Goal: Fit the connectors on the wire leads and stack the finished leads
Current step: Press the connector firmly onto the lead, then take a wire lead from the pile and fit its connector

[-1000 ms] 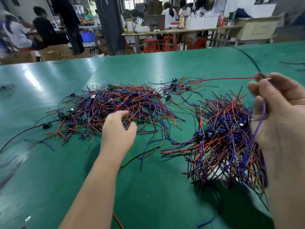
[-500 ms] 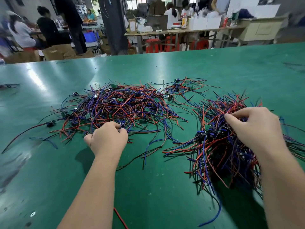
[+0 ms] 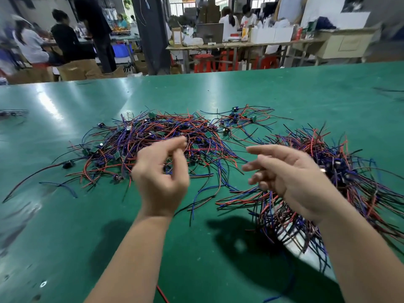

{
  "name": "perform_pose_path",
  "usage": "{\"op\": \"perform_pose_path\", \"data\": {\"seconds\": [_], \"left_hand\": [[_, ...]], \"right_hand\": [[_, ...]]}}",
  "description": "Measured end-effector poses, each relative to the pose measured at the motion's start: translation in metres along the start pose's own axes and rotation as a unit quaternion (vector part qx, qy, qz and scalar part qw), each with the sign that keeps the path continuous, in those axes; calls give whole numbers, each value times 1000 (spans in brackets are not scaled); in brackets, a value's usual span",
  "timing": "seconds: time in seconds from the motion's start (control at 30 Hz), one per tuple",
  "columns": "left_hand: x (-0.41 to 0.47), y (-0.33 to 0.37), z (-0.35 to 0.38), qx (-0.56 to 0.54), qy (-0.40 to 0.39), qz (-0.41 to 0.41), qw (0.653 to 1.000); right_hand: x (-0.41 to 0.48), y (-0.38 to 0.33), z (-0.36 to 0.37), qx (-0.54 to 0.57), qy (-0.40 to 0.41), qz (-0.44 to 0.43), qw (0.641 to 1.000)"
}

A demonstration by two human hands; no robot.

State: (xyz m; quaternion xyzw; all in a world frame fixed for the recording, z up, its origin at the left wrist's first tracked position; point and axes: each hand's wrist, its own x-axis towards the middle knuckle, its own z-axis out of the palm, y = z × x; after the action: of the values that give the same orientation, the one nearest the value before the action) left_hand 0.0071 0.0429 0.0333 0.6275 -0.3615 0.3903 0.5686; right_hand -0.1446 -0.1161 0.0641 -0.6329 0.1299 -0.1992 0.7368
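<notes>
The person is holding both hands in the air above the green worktop (image 3: 284, 95). The left hand (image 3: 160, 173) is hovering over the near edge of the loose pile of leads (image 3: 153, 136), which is lying spread wide across the middle of the worktop. Its fingers are curling inward and the thumb is meeting the forefinger, so this grip is looking nearly closed. The hand is blurred, and I cannot tell whether something small is sitting between the fingertips or whether the dark bits there are part of the pile behind.

The right hand (image 3: 293, 178) is hanging to the right of the loose pile. Its fingers are loosely stretched toward the left hand, and its grip is carrying nothing. Just right of the loose pile, behind and under this hand, the dense stack of leads (image 3: 341, 171) is lying. Its wire ends are fanning toward the person over a white surface (image 3: 299, 243).

In the loose pile the wires are running mostly from left to right. Small dark parts are sitting among them, such as one connector (image 3: 68, 165) at the pile's left edge.

The next lead is probably coming from the loose pile, which is lying directly below and ahead of the left fingertips. So the left hand is the nearer one, and the right hand is needing to cross leftward to meet it.
</notes>
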Motion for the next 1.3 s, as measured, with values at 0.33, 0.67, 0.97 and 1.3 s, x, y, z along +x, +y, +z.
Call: {"op": "perform_pose_path", "data": {"seconds": [0.33, 0.67, 0.97, 1.3], "left_hand": [[-37, 55, 23, -191, -225, -20, 955], [-6, 29, 27, -433, -180, -538, 700], [5, 33, 12, -546, -236, -501, 628], [-11, 41, 10, -405, -498, -453, 619]], "right_hand": [[3, 15, 12, -184, -13, -131, 974], [-8, 7, 11, -220, -154, -152, 951], [-3, 15, 21, -23, -22, -6, 999], [-4, 9, 17, 8, -29, 15, 999]]}}
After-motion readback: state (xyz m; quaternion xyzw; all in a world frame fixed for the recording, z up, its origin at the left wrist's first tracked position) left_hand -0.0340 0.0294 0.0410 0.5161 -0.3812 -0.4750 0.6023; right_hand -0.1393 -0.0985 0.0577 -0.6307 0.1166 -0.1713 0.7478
